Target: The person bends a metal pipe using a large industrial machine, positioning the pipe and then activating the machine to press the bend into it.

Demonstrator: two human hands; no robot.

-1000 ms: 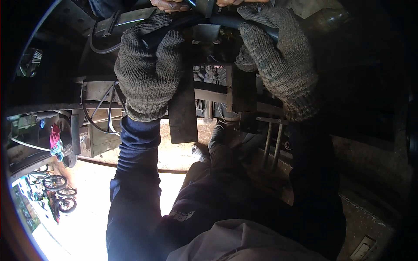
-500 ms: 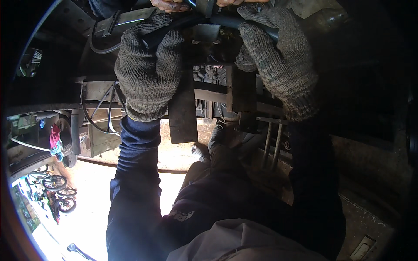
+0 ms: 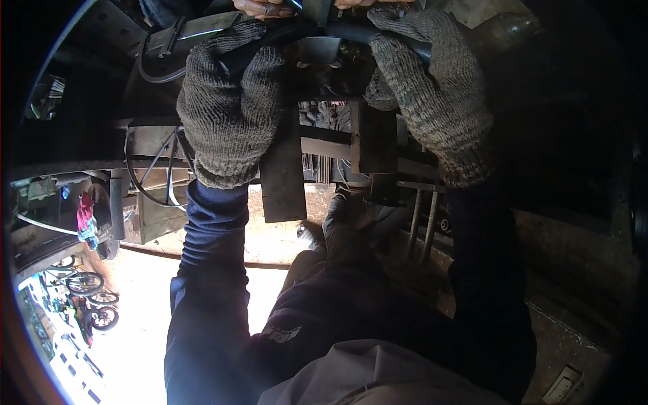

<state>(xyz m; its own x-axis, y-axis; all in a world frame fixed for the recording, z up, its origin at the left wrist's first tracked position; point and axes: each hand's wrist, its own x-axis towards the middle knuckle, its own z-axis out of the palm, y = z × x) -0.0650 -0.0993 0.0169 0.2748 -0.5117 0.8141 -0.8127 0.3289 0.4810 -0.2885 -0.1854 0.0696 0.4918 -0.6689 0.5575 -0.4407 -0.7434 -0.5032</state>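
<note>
Both my hands wear grey knitted gloves and are closed on a dark, gently bent bar or tube (image 3: 351, 31) at the top of the view. My left hand (image 3: 226, 115) wraps its left part, thumb and fingers on either side. Farther right, my right hand (image 3: 442, 94) grips the other part in the same way. Between them, an upright dark metal piece (image 3: 315, 11) meets the bar's middle. Another person's bare hands show at the upper edge, one hand (image 3: 266, 8) left of that piece and one hand (image 3: 352, 3) right of it. What those hands hold is mostly cut off.
Below the bar hang a flat dark plate (image 3: 283, 182) and a shorter block (image 3: 374, 138). A wheel-like ring with spokes (image 3: 145, 175) stands left of my left wrist. Two upright rods (image 3: 424, 226) are at the right. Bicycles (image 3: 84, 290) stand on bright ground at far left.
Almost nothing differs. Both gloved hands keep their hold on the bar, and the other person's right-hand fingers have shifted very slightly.
</note>
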